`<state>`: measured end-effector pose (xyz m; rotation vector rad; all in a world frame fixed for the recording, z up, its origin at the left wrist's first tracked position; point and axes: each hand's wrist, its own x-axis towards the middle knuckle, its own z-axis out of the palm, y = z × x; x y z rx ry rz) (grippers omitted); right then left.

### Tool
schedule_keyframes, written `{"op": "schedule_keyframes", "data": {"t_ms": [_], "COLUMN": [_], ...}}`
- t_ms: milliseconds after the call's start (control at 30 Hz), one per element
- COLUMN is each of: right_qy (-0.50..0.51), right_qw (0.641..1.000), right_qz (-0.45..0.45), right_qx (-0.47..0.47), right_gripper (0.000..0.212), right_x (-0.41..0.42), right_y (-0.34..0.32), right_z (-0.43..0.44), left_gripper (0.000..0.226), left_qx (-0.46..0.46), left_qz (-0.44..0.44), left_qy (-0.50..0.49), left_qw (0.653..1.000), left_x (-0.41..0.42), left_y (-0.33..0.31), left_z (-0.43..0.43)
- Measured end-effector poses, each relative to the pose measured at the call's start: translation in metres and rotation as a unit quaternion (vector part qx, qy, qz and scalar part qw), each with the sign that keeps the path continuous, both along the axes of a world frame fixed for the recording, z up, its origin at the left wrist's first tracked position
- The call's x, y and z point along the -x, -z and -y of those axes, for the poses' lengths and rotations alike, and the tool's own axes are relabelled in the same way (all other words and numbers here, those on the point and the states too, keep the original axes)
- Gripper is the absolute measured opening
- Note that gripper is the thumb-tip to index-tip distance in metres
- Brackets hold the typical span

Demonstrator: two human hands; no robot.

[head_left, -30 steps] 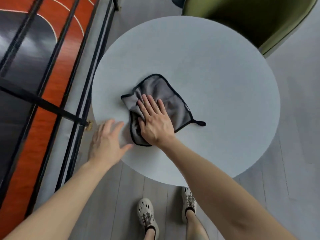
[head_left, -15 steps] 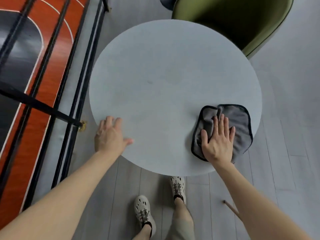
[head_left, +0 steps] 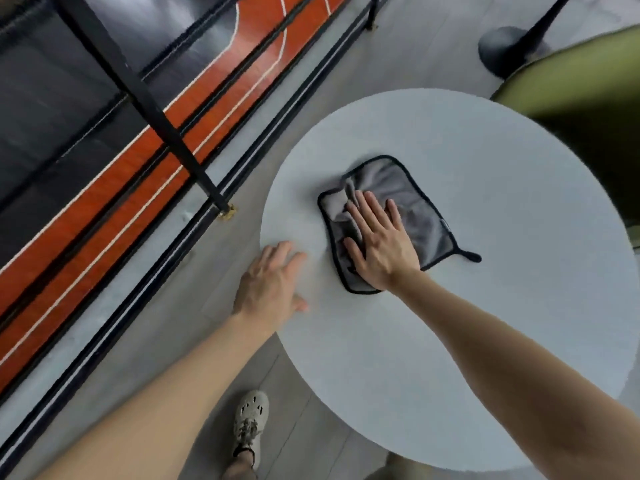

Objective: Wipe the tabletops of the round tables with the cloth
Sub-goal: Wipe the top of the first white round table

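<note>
green chair [head_left: 568,84] and black railing [head_left: 156,110] beside table [head_left: 485,334]

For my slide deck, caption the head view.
Right hand presses grey cloth on round table; left hand rests at its edge.

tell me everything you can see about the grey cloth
The cloth is grey and soft-looking, like microfibre, roughly square with rounded corners and black edging. A small black loop sticks out of one corner. It lies on the pale round table, bunched into folds on its left side. The right hand presses flat on it.
</note>
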<state>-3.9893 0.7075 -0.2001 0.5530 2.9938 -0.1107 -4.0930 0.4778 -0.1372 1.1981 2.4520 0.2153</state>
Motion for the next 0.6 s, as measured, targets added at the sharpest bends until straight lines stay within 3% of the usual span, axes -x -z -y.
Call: {"op": "schedule_keyframes", "data": {"t_ms": [200, 333, 400, 467, 600], "right_qy": [-0.245, -0.366, -0.338, -0.249, -0.136], "right_qw": [0.969, 0.93, 0.941, 0.968, 0.991], "right_qz": [0.013, 0.03, 0.015, 0.008, 0.001], "right_qx": [0.01, 0.026, 0.021, 0.023, 0.015], "right_gripper": [0.073, 0.072, 0.069, 0.072, 0.077], "right_x": [-0.008, -0.01, 0.022, 0.07, 0.129], "right_y": [-0.008, -0.009, -0.008, -0.008, -0.002], "right_z": [-0.002, -0.014, -0.031, -0.041, -0.045], "left_gripper": [0.118, 0.101, 0.081, 0.075, 0.109], "left_qx": [0.029, 0.041, -0.001, -0.031, 0.014], "left_qz": [-0.052, -0.092, -0.079, -0.041, 0.015], "left_qy": [-0.205, -0.325, -0.371, -0.392, -0.354], "left_qw": [0.977, 0.94, 0.925, 0.919, 0.935], "left_x": [-0.015, -0.062, -0.092, -0.12, -0.159], "left_y": [-0.007, -0.008, -0.01, -0.011, -0.012], "left_z": [-0.002, -0.004, -0.012, -0.017, -0.022]}}
